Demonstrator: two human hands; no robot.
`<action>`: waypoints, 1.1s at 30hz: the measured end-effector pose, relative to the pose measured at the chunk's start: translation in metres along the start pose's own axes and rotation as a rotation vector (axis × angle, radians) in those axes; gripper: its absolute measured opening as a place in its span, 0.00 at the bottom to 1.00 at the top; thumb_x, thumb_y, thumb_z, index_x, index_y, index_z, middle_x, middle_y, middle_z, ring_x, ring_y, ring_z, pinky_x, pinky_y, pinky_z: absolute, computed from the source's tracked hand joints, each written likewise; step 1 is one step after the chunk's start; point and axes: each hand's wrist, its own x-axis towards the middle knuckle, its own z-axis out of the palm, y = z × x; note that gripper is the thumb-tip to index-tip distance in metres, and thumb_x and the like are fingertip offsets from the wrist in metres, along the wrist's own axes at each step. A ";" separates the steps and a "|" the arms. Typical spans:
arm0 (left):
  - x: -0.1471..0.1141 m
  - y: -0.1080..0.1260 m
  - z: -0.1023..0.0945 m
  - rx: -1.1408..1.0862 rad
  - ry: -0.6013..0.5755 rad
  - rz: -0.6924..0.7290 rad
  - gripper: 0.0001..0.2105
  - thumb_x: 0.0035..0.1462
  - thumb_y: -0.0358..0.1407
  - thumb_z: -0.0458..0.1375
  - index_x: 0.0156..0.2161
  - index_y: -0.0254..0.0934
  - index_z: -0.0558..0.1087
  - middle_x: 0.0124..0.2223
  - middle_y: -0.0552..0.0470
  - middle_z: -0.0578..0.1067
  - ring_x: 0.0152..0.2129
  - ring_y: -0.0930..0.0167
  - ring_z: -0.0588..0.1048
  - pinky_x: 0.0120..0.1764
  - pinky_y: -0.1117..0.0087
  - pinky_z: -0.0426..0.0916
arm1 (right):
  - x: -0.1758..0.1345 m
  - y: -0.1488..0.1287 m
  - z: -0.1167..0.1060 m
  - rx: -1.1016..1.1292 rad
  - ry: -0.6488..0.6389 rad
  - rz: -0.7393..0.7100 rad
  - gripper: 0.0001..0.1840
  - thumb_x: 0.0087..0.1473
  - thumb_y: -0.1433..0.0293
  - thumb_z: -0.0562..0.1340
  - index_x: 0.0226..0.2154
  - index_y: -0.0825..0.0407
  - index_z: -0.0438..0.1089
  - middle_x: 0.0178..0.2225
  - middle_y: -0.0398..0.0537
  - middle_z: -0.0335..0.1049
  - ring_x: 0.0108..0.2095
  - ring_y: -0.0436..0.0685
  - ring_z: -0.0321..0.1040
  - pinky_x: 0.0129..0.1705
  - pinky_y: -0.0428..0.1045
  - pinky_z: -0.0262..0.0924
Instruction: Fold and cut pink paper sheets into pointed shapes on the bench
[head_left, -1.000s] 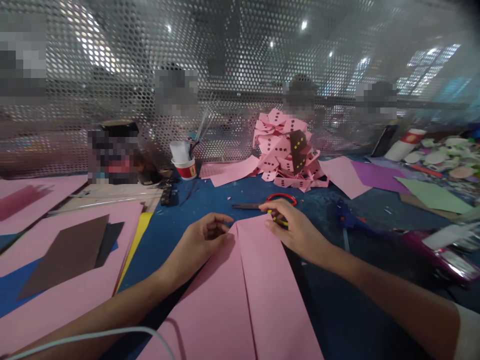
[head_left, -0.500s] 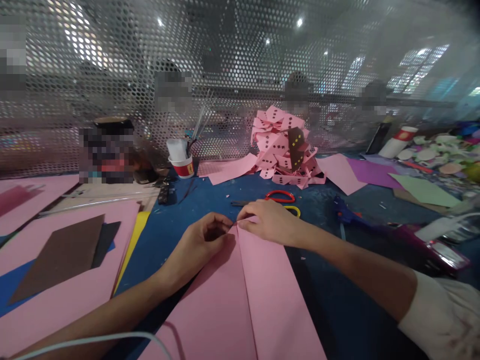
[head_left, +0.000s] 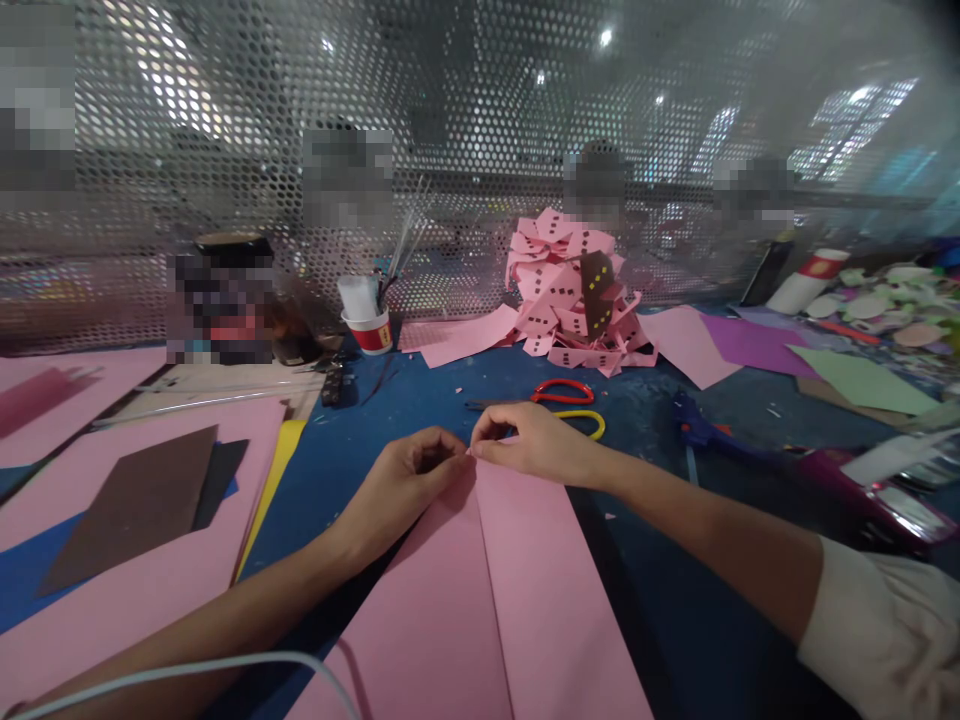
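A long sheet of pink paper with a lengthwise fold or seam lies in front of me on the blue table. My left hand pinches its far edge, thumb against fingertips. Right beside it, my right hand is closed on the same far edge, so the fingertips of both hands nearly touch at the seam. Just beyond my right hand lie scissors with one red and one yellow handle, their blades partly behind the fingers.
Pink sheets with a brown piece lie at the left. Behind stand a paper cup and a pink paper model. A blue glue gun and a stapler-like purple tool lie right. A white cable crosses the lower left.
The fingertips of my hands have shifted slightly at the paper's far edge, the right fingers now more bent. The whole view has moved a little.
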 end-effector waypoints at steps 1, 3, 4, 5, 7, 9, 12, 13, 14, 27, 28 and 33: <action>0.000 0.000 0.000 0.005 -0.001 0.002 0.10 0.60 0.42 0.59 0.35 0.36 0.73 0.28 0.56 0.71 0.25 0.74 0.67 0.28 0.75 0.59 | 0.000 0.000 0.000 0.000 0.000 -0.003 0.04 0.55 0.69 0.63 0.31 0.52 0.73 0.33 0.44 0.75 0.35 0.52 0.70 0.38 0.47 0.62; -0.001 -0.001 0.000 0.021 -0.003 0.009 0.08 0.60 0.40 0.58 0.35 0.36 0.73 0.29 0.56 0.72 0.26 0.74 0.67 0.29 0.75 0.60 | 0.000 0.000 0.001 -0.005 -0.001 -0.013 0.04 0.55 0.69 0.63 0.30 0.52 0.72 0.32 0.44 0.75 0.34 0.52 0.70 0.37 0.47 0.62; -0.001 -0.001 -0.001 0.027 -0.002 0.014 0.08 0.60 0.39 0.58 0.35 0.36 0.73 0.29 0.56 0.72 0.26 0.74 0.68 0.29 0.75 0.60 | 0.000 0.000 0.002 -0.009 -0.001 -0.020 0.04 0.54 0.70 0.63 0.30 0.52 0.72 0.32 0.43 0.75 0.34 0.52 0.70 0.38 0.47 0.62; -0.001 -0.001 -0.001 0.035 -0.003 0.019 0.07 0.60 0.38 0.58 0.34 0.36 0.73 0.29 0.56 0.72 0.26 0.74 0.68 0.29 0.75 0.60 | 0.000 0.000 0.003 -0.015 0.000 -0.025 0.03 0.54 0.70 0.62 0.30 0.52 0.72 0.32 0.43 0.75 0.34 0.51 0.70 0.38 0.48 0.61; -0.001 -0.002 -0.002 0.065 -0.002 0.029 0.07 0.60 0.37 0.56 0.34 0.36 0.73 0.29 0.56 0.72 0.26 0.74 0.67 0.29 0.74 0.60 | -0.001 -0.001 0.004 -0.025 0.002 -0.028 0.02 0.53 0.72 0.61 0.30 0.51 0.71 0.32 0.43 0.74 0.34 0.51 0.69 0.38 0.48 0.61; -0.001 -0.002 -0.002 0.102 0.001 0.041 0.07 0.60 0.36 0.55 0.34 0.37 0.73 0.29 0.56 0.71 0.26 0.74 0.67 0.29 0.74 0.60 | -0.002 -0.002 0.006 -0.035 0.010 -0.020 0.02 0.52 0.73 0.61 0.30 0.51 0.70 0.32 0.42 0.74 0.35 0.51 0.69 0.39 0.48 0.60; -0.003 0.001 0.000 0.156 0.020 0.062 0.06 0.59 0.34 0.54 0.33 0.37 0.73 0.29 0.56 0.72 0.26 0.73 0.67 0.29 0.74 0.60 | -0.004 -0.004 0.009 -0.040 0.017 -0.008 0.03 0.51 0.74 0.60 0.29 0.51 0.69 0.31 0.42 0.74 0.35 0.51 0.69 0.39 0.48 0.59; -0.004 0.002 0.000 0.177 0.029 0.073 0.06 0.58 0.34 0.54 0.33 0.37 0.73 0.29 0.56 0.72 0.27 0.73 0.68 0.30 0.73 0.60 | -0.005 -0.004 0.010 -0.037 0.016 -0.008 0.03 0.51 0.74 0.60 0.29 0.51 0.68 0.31 0.42 0.73 0.34 0.51 0.68 0.39 0.48 0.59; -0.005 0.004 0.001 0.203 0.040 0.084 0.06 0.57 0.34 0.54 0.32 0.37 0.73 0.29 0.56 0.72 0.27 0.72 0.68 0.30 0.73 0.60 | -0.005 -0.005 0.010 -0.032 0.015 -0.010 0.03 0.51 0.74 0.60 0.29 0.51 0.68 0.30 0.41 0.73 0.34 0.51 0.68 0.38 0.47 0.59; -0.011 0.007 0.005 0.432 0.110 0.167 0.06 0.55 0.33 0.54 0.30 0.38 0.74 0.28 0.57 0.76 0.26 0.72 0.71 0.30 0.74 0.61 | -0.004 0.000 0.012 0.162 -0.042 0.016 0.03 0.50 0.74 0.61 0.27 0.51 0.66 0.26 0.37 0.64 0.29 0.49 0.60 0.32 0.45 0.53; -0.011 0.007 0.005 0.437 0.108 0.172 0.06 0.55 0.33 0.54 0.30 0.38 0.74 0.28 0.58 0.75 0.26 0.73 0.71 0.30 0.74 0.61 | -0.004 0.000 0.013 0.175 -0.043 0.025 0.03 0.50 0.74 0.61 0.27 0.51 0.66 0.26 0.37 0.63 0.29 0.49 0.60 0.31 0.45 0.53; -0.012 0.007 0.005 0.453 0.096 0.198 0.07 0.56 0.32 0.54 0.31 0.39 0.74 0.28 0.58 0.76 0.27 0.73 0.71 0.30 0.75 0.61 | -0.004 -0.002 0.013 0.236 -0.057 0.064 0.03 0.50 0.74 0.61 0.27 0.52 0.66 0.25 0.36 0.63 0.28 0.48 0.58 0.31 0.45 0.52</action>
